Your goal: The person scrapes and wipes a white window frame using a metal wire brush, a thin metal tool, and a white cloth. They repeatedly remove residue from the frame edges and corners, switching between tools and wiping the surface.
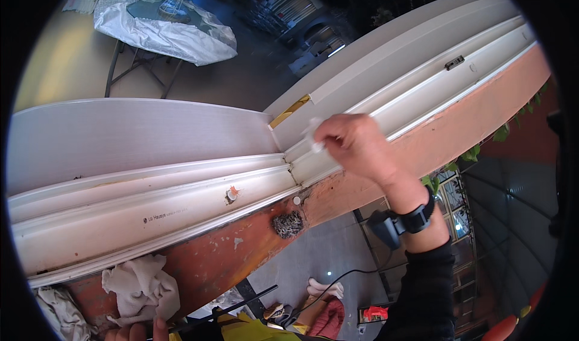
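My right hand (pixel 357 146) is above the corner of a white window-frame track (pixel 258 182). Pinched in its fingers is a small white piece (pixel 315 133), too blurred to tell whether it is cloth or something else. Only the fingertips of my left hand (pixel 138 332) show at the lower edge, beside a crumpled white cloth (pixel 142 286) on the red sill (pixel 212 255). Whether they press on the cloth is unclear. A dark steel-wool scouring pad (pixel 287 224) lies on the sill below the track corner. A small white plug (pixel 231 194) sits in the left track.
A second grey-white cloth (pixel 61 311) lies at far left. A small dark fitting (pixel 453 62) sits in the right track. Behind the frame stands a sheet-covered table (pixel 181 37). Below the sill are a red knitted garment (pixel 330 318) and a dark cable (pixel 348 273) running to my wrist device.
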{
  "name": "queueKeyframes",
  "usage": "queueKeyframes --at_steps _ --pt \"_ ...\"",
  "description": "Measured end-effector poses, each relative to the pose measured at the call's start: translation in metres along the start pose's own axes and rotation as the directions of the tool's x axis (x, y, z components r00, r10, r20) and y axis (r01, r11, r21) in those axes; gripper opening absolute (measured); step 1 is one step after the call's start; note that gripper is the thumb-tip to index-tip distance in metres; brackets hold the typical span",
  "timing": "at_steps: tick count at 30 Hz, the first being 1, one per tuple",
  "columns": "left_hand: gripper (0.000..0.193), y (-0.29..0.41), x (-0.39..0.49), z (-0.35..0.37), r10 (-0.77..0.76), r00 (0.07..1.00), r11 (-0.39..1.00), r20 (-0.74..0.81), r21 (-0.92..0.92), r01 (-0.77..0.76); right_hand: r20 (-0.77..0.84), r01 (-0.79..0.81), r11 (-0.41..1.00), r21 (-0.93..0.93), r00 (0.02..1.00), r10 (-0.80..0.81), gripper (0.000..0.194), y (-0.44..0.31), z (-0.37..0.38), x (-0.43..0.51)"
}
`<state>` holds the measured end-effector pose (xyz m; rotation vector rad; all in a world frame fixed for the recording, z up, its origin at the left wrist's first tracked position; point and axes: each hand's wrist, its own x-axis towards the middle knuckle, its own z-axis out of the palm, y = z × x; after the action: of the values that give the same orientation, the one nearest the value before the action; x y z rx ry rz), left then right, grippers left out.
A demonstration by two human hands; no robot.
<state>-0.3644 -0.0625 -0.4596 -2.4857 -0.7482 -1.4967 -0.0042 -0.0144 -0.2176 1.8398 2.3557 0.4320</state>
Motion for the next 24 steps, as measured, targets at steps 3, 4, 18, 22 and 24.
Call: queueKeyframes --at_steps 3,4,18,22,24 --pt "0.018 -0.001 0.0 -0.001 -0.001 1.0 1.0 0.031 -0.004 0.001 0.021 -0.116 0.943 -0.311 0.991 0.129 0.014 0.016 -0.031 0.007" --pt "0.019 -0.001 0.0 -0.001 -0.001 1.0 1.0 0.031 -0.006 0.002 0.045 -0.105 0.92 -0.378 0.99 0.131 0.014 0.018 -0.032 0.01" --pt "0.02 -0.001 -0.003 -0.002 -0.012 0.998 1.0 0.066 -0.016 0.013 0.404 0.259 0.772 -0.581 0.915 -0.002 0.006 0.024 0.056 0.021" --pt "0.021 0.0 -0.005 -0.001 -0.029 0.999 1.0 0.031 -0.006 0.029 0.496 0.257 0.754 -0.605 0.862 0.104 0.01 0.015 0.073 0.025" --pt "0.022 0.001 -0.007 -0.002 -0.034 0.999 0.999 0.033 0.005 0.034 0.565 0.279 0.744 -0.607 0.81 0.158 0.013 0.011 0.08 0.028"
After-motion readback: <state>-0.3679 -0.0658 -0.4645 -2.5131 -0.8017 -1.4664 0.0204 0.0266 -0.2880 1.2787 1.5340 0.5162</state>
